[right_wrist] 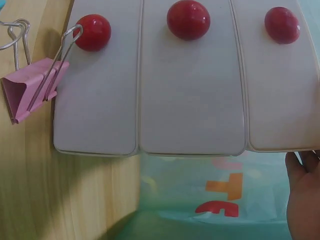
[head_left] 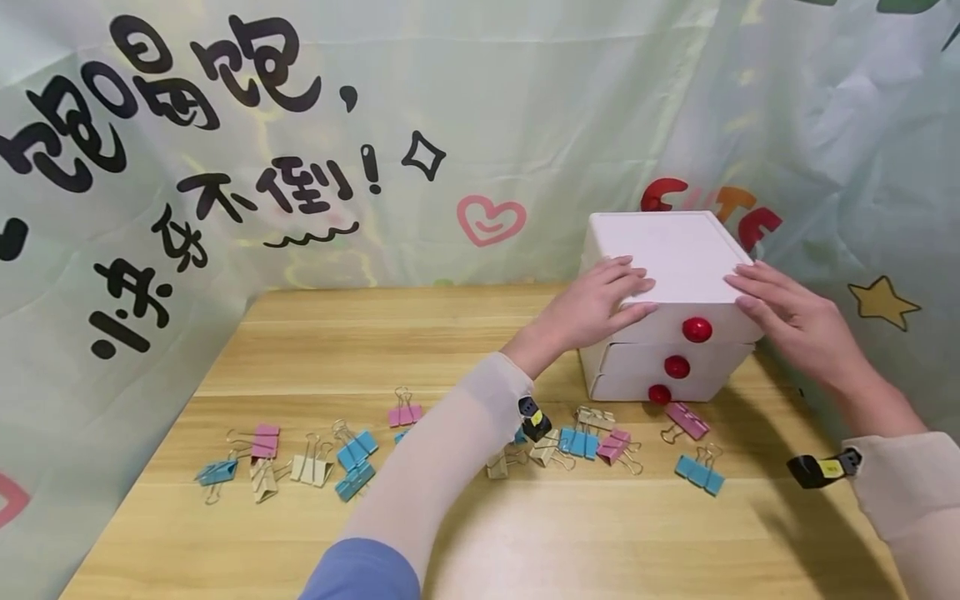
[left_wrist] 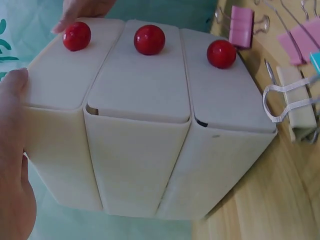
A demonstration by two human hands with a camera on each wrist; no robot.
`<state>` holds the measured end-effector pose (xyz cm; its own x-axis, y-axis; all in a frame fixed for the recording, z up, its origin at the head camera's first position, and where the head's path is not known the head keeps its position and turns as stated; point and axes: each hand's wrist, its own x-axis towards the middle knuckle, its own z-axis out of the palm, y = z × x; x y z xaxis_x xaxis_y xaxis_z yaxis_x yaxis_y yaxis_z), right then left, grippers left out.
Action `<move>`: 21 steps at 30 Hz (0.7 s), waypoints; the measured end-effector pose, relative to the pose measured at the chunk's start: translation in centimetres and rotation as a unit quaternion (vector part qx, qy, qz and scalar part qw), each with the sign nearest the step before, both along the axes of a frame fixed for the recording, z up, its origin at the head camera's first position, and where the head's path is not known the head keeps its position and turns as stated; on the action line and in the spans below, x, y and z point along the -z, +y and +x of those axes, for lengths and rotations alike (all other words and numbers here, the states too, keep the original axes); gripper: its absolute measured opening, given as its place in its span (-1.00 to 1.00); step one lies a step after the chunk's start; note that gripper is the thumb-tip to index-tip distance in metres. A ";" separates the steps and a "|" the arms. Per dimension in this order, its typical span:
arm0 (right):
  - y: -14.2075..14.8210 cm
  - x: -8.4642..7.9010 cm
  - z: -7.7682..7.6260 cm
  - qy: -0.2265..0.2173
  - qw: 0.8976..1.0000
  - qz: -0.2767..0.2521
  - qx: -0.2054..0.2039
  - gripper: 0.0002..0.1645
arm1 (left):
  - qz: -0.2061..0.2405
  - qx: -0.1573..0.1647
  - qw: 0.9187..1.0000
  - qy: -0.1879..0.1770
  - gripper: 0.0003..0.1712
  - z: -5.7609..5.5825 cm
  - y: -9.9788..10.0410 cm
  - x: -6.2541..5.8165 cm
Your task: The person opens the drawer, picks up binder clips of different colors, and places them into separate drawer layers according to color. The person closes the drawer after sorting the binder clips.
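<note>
Two hands, fingers extended: the left hand (head_left: 588,310) is resting on the upper left edge of a white box (head_left: 667,250), the right hand (head_left: 806,325) is touching the upper right edge. One box, smooth, with rounded corners, is standing upright toward the desk's right side, showing three stacked drawer fronts, each bearing one glossy red ball knob (head_left: 697,330). One pink clip (head_left: 687,421), wedge-shaped with wire loops, is lying just before it. Assorted blue, pink and cream binder clips (head_left: 311,469) are scattering leftward over the wood-grained desk (head_left: 375,333). One creased, printed cloth (head_left: 420,75) is hanging behind.
</note>
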<state>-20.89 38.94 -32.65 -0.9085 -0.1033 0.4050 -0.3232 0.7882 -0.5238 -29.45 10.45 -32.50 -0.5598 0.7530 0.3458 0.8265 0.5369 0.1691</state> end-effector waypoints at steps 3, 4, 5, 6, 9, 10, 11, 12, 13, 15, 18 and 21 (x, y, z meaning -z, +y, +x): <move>-0.6 0.0 -0.4 0.024 0.999 0.020 -0.012 -0.48 | 0.003 0.001 1.000 0.016 -0.40 -0.1 -0.8 0.0; -0.7 0.0 -0.5 0.034 0.999 0.024 -0.018 -0.48 | 0.006 0.002 1.000 0.013 -0.41 -0.1 -1.0 0.0; -0.9 0.0 -0.7 0.043 0.998 0.029 -0.024 -0.48 | 0.008 0.002 1.000 0.008 -0.41 -0.1 -1.3 0.0; -1.1 0.1 -0.8 0.051 0.998 0.034 -0.028 -0.48 | 0.011 0.003 1.000 0.005 -0.41 -0.1 -1.6 0.0; -1.7 0.1 -1.1 0.068 0.996 0.045 -0.042 -0.46 | 0.022 0.008 1.000 0.002 -0.42 -0.2 -2.5 0.0; -1.9 0.1 -1.2 0.072 0.995 0.048 -0.046 -0.45 | 0.027 0.009 1.000 0.004 -0.43 -0.3 -2.8 0.1; -2.1 0.1 -1.3 0.077 0.994 0.052 -0.050 -0.44 | 0.030 0.011 0.999 0.005 -0.43 -0.4 -3.2 0.1; -2.4 0.1 -1.4 0.081 0.994 0.056 -0.054 -0.44 | 0.035 0.014 0.999 0.006 -0.43 -0.5 -3.5 0.2; -2.6 0.0 -1.5 0.084 0.993 0.059 -0.058 -0.44 | 0.039 0.015 0.999 0.006 -0.44 -0.6 -3.8 0.2; -3.1 0.0 -1.7 0.090 0.992 0.065 -0.066 -0.44 | 0.047 0.016 0.999 0.007 -0.44 -0.7 -4.4 0.3; -3.9 -0.1 -2.0 0.095 0.990 0.072 -0.071 -0.45 | 0.054 0.014 0.998 0.014 -0.45 -0.8 -5.3 0.4; -4.7 -0.2 -2.4 0.103 0.989 0.082 -0.072 -0.46 | 0.058 0.008 0.998 0.023 -0.45 -0.9 -6.1 0.4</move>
<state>-23.24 34.27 -32.47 -0.7797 -0.3054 0.5466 -0.5243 0.7956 -0.3035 -30.38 4.39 -32.88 -0.5293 0.7153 0.4563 0.8434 0.5020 0.1914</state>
